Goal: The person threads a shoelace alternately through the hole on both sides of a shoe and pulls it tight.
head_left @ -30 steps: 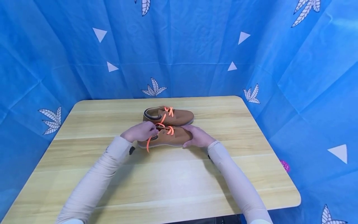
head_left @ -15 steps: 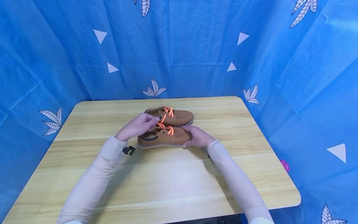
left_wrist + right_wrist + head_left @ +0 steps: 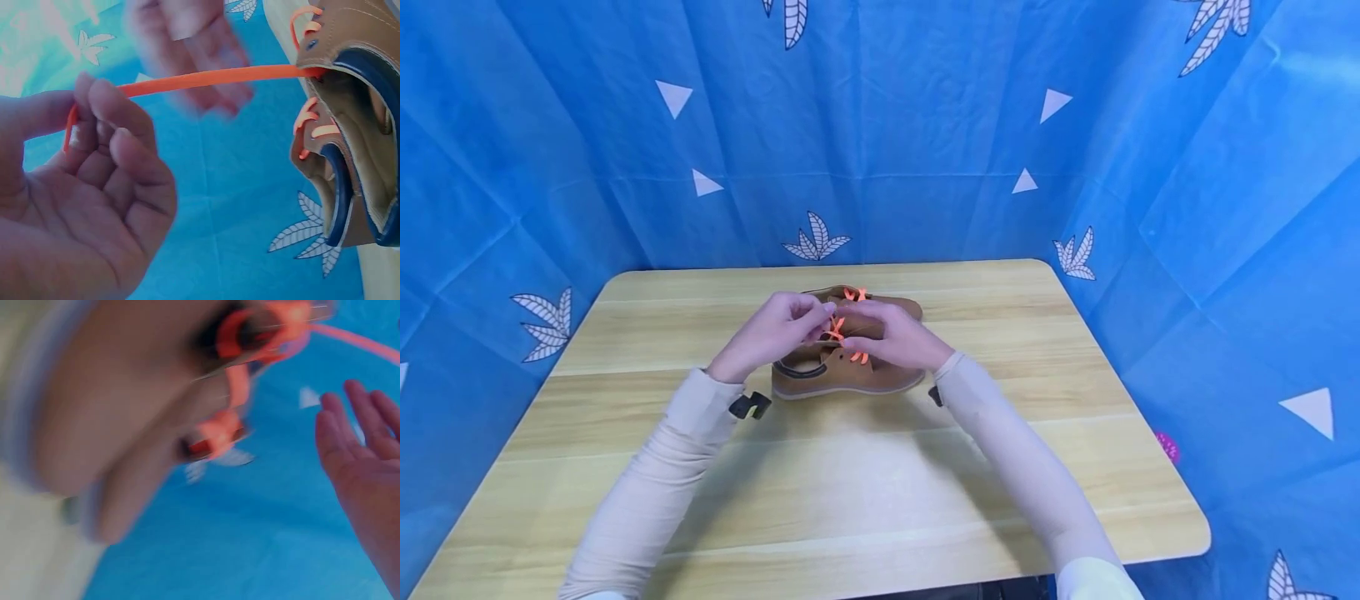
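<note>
Two brown shoes with orange laces stand side by side on the table, toes to the right: a near shoe (image 3: pixel 850 381) and a far shoe (image 3: pixel 901 306). Above the near shoe's opening, my left hand (image 3: pixel 775 333) pinches an orange shoelace (image 3: pixel 212 77) between thumb and fingertips. The lace runs taut from the near shoe, and its short end hangs past the thumb in the left wrist view. My right hand (image 3: pixel 898 335) hovers over the shoes, fingers extended toward the left hand. Blurred in the left wrist view, it appears to hold nothing. It partly covers both shoes in the head view.
The wooden table (image 3: pixel 865 483) extends around the shoes on all sides. A blue patterned curtain (image 3: pixel 880 125) hangs behind the table and along its sides. Dark wrist straps (image 3: pixel 750 406) sit at the sleeve cuffs.
My left hand has lifted from the near shoe's opening, drawing the lace up. My right hand has left the near shoe's toe and moved left and up toward the lace.
</note>
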The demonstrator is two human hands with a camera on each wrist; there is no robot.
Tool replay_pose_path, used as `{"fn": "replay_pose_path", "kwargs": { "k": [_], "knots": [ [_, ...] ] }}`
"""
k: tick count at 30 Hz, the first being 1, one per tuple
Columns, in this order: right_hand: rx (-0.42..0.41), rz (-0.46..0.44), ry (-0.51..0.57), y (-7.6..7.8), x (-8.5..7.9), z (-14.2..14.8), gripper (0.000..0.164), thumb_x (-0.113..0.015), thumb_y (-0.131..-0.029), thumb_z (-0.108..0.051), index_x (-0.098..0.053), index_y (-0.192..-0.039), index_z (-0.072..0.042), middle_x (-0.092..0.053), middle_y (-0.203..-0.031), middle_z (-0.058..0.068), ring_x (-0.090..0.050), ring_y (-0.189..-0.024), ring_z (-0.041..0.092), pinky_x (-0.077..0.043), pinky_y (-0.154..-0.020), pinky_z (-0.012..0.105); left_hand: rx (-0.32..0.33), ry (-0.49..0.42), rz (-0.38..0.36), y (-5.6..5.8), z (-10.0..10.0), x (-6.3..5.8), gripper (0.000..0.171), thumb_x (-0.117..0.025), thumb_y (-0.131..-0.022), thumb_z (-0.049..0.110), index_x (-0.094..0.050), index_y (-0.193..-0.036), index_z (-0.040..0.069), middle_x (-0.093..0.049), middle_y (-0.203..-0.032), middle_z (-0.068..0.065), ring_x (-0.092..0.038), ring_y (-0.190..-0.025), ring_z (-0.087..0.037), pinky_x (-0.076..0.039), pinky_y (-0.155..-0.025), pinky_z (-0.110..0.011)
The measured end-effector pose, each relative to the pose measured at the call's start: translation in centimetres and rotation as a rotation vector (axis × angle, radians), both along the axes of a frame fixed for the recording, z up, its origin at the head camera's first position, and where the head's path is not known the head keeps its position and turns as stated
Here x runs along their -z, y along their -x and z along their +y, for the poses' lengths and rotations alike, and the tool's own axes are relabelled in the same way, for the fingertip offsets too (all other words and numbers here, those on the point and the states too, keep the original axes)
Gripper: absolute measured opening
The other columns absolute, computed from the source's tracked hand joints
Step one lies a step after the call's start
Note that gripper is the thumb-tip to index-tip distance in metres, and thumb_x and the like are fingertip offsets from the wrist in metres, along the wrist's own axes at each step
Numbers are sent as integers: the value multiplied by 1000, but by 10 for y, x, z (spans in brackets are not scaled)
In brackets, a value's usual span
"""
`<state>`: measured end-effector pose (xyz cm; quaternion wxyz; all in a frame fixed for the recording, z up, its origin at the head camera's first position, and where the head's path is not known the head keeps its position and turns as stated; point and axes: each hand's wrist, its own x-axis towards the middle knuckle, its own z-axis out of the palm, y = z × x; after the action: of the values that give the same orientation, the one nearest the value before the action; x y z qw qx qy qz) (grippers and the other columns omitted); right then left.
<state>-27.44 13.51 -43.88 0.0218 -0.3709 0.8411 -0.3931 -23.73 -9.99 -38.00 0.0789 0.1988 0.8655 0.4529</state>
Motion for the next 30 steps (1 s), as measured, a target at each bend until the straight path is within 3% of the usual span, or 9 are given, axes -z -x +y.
{"fn": "replay_pose_path", "kwargs": {
  "k": [3, 5, 8, 12, 14, 17, 21, 25, 30],
  "knots": [
    [-62, 3, 34, -6, -17, -20, 30, -68, -101, -20, -69, -129, -10, -75, -114, 4, -70, -99, 15, -57, -89, 25, 7, -25, 77, -4, 2, 1, 40, -56, -106, 41, -67, -87, 7, -58, -78, -7, -52, -70, -22, -43, -61, -29],
    [-67, 10, 42, -9, -23, -29, 18, -62, -102, -10, -73, -116, -6, -69, -86, 3, -62, -71, 11, -50, -67, 20, -6, -53, 129, -6, 1, 6, 35, -59, -105, 41, -69, -93, 10, -62, -84, -8, -56, -76, -26, -47, -66, -29],
    [-27, 8, 47, -12, -27, -38, 22, -53, -104, -3, -75, -107, -3, -49, -65, 1, -41, -51, 9, -35, -53, 20, -55, -80, 195, -8, -7, 22, 28, -67, -101, 41, -67, -99, 13, -64, -90, -10, -57, -79, -28, -49, -68, -29],
    [5, -32, 76, -9, -23, -42, 33, -47, -110, -16, -72, -96, 1, -45, -63, -3, -40, -52, 9, -34, -52, 22, -83, -12, 260, -6, -15, 51, 32, -77, -93, 40, -62, -103, 14, -64, -96, -5, -60, -86, -22, -53, -72, -30],
    [25, -43, 94, -7, -21, -43, 42, -43, -112, -26, -71, -95, 0, -58, -69, -1, -50, -60, 11, -42, -58, 24, -93, 69, 304, -4, -14, 61, 34, -82, -90, 38, -62, -103, 13, -64, -96, -4, -60, -89, -21, -53, -75, -33],
    [58, -39, 123, -6, -21, -47, 47, -39, -113, -34, -74, -105, -3, -76, -92, 5, -69, -85, 15, -56, -81, 29, -125, 170, 337, -2, -9, 73, 31, -84, -88, 35, -65, -99, 13, -65, -92, -4, -60, -85, -21, -52, -75, -35],
    [36, -48, 135, -9, -27, -55, 46, -38, -114, -31, -73, -119, -3, -77, -116, 10, -70, -117, 20, -53, -107, 33, -108, 253, 342, 1, -4, 88, 19, -83, -89, 30, -73, -93, 14, -71, -87, 0, -63, -80, -17, -54, -73, -35],
    [-36, -112, 178, -12, -29, -62, 43, -38, -114, -26, -73, -117, -1, -76, -120, 12, -69, -122, 24, -51, -110, 30, -86, 271, 360, 3, -1, 95, 11, -83, -89, 24, -77, -90, 15, -74, -88, 0, -67, -84, -16, -58, -78, -37],
    [-58, -233, 344, -7, -26, -62, 35, -40, -113, -22, -65, -119, 1, -67, -104, 14, -67, -97, 32, -56, -94, 31, -63, 233, 360, 4, 2, 95, 9, -81, -90, 19, -76, -93, 13, -74, -89, -1, -67, -85, -17, -57, -78, -39]
  ]
}}
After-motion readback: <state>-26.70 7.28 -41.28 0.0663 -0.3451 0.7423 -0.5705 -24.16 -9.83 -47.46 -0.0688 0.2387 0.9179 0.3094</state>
